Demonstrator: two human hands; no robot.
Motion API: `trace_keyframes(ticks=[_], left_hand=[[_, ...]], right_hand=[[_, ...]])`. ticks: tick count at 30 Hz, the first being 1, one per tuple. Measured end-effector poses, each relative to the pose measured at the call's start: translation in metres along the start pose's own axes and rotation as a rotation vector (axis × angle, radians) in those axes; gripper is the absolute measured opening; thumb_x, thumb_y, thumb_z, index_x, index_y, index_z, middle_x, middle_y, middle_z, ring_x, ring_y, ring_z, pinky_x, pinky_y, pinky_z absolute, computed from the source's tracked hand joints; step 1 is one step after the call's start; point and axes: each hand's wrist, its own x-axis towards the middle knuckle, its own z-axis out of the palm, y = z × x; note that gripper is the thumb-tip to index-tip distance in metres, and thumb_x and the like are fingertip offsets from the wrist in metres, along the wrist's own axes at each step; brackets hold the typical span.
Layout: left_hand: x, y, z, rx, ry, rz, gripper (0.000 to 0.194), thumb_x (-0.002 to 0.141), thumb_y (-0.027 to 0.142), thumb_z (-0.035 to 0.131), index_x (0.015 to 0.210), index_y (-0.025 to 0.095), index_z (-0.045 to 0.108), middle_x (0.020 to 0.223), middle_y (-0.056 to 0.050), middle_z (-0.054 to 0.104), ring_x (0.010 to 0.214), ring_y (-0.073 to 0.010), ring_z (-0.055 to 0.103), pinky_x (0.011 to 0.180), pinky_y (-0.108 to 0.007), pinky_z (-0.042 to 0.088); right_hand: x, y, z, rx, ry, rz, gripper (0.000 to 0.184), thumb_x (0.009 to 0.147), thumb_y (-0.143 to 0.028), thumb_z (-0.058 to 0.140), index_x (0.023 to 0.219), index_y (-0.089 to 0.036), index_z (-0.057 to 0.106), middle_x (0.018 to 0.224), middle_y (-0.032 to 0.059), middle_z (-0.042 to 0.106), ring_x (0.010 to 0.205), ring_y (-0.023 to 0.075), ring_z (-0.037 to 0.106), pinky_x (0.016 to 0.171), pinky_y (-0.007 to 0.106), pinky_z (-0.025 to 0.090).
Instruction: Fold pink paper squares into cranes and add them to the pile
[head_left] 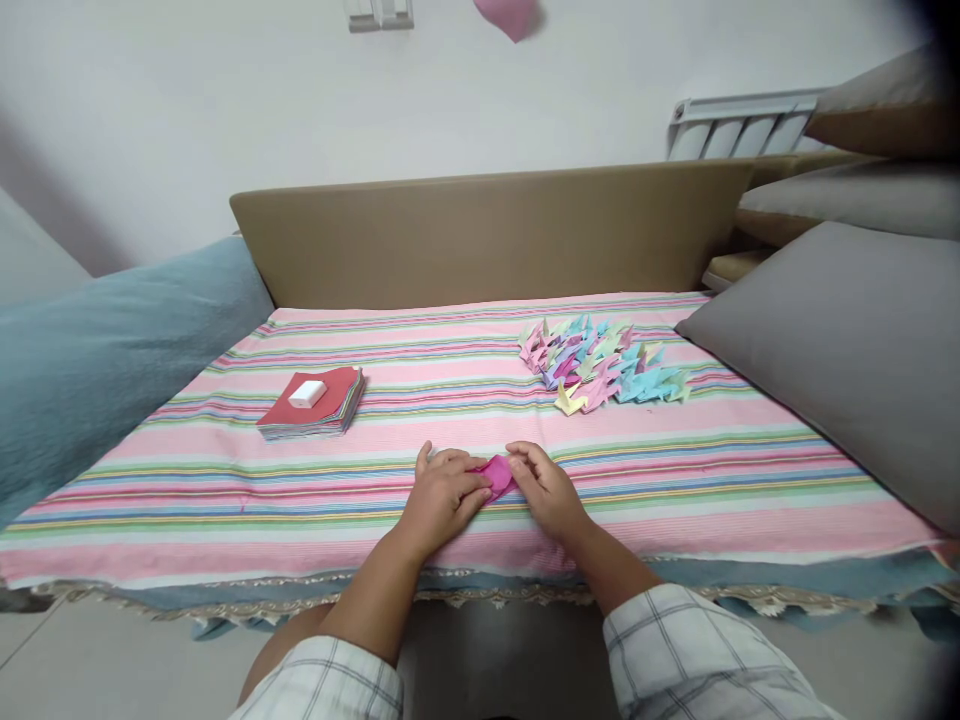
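A small piece of magenta origami paper (498, 478), partly folded, lies on the striped cloth between my two hands. My left hand (444, 495) rests on the cloth and holds the paper's left side, with its fingertips and thumb on it. At the right edge of the same paper, the fingers and thumb of my right hand (546, 492) are closed in a pinch. The fingers cover part of the sheet, so its full fold shape is hidden.
Several pastel folded paper figures (592, 365) stand grouped at the back right. Back left lies a stack of square paper (330, 405) with a white block (307, 393) on top. A grey cushion (847, 350) borders the right, a blue cushion (127, 350) the left.
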Motion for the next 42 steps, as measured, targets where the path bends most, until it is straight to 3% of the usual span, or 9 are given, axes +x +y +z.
trace_keyframes(ticks=[10, 16, 21, 24, 30, 42], left_hand=[[0.000, -0.002, 0.002, -0.072, 0.007, -0.061, 0.019, 0.081, 0.038, 0.059, 0.096, 0.029, 0.064, 0.110, -0.002, 0.067, 0.106, -0.0204, 0.053, 0.107, -0.054, 0.008], [0.003, 0.000, 0.005, -0.066, 0.001, -0.074, 0.008, 0.080, 0.034, 0.060, 0.081, 0.028, 0.065, 0.109, 0.000, 0.067, 0.106, -0.0212, 0.053, 0.107, -0.056, 0.004], [0.003, 0.000, 0.006, -0.060, 0.004, -0.077, 0.008, 0.080, 0.034, 0.060, 0.080, 0.028, 0.066, 0.109, 0.000, 0.067, 0.106, -0.0210, 0.053, 0.108, -0.055, 0.005], [0.002, -0.002, 0.004, -0.057, 0.012, -0.106, 0.011, 0.079, 0.037, 0.061, 0.078, 0.027, 0.066, 0.119, -0.001, 0.062, 0.112, -0.0220, 0.050, 0.107, -0.055, 0.009], [-0.003, -0.008, -0.004, -0.097, -0.074, -0.198, 0.017, 0.075, 0.041, 0.064, 0.075, 0.025, 0.069, 0.133, -0.004, 0.049, 0.122, -0.0268, 0.040, 0.104, -0.054, 0.023], [-0.006, -0.014, -0.002, -0.128, -0.039, -0.254, 0.018, 0.074, 0.037, 0.064, 0.066, 0.022, 0.068, 0.121, -0.006, 0.058, 0.114, -0.0264, 0.049, 0.100, -0.049, 0.032]], right_hand=[[0.004, 0.002, -0.005, -0.036, -0.011, -0.011, 0.026, 0.088, -0.032, 0.041, 0.106, -0.021, 0.057, 0.105, 0.0047, 0.064, 0.100, 0.0185, 0.058, 0.089, 0.033, 0.044], [0.008, 0.003, -0.014, -0.022, -0.136, -0.126, 0.023, 0.087, -0.023, 0.039, 0.092, -0.020, 0.061, 0.102, 0.0048, 0.063, 0.099, 0.0170, 0.057, 0.091, 0.033, 0.042], [0.009, 0.000, -0.019, -0.101, -0.238, -0.211, 0.013, 0.080, -0.028, 0.056, 0.088, -0.020, 0.064, 0.099, 0.0052, 0.063, 0.092, 0.0174, 0.058, 0.083, 0.030, 0.045], [0.009, -0.001, -0.020, -0.192, -0.258, -0.250, 0.012, 0.081, -0.030, 0.058, 0.079, -0.020, 0.065, 0.085, 0.0030, 0.063, 0.082, 0.0157, 0.057, 0.075, 0.027, 0.045], [0.009, -0.004, -0.018, -0.273, -0.254, -0.251, 0.017, 0.083, -0.028, 0.055, 0.072, -0.019, 0.064, 0.075, 0.0012, 0.060, 0.074, 0.0137, 0.055, 0.066, 0.024, 0.042], [0.007, 0.002, -0.007, -0.334, -0.159, -0.181, 0.015, 0.079, -0.027, 0.059, 0.067, -0.020, 0.064, 0.091, 0.0044, 0.066, 0.085, 0.0165, 0.060, 0.074, 0.027, 0.044]])
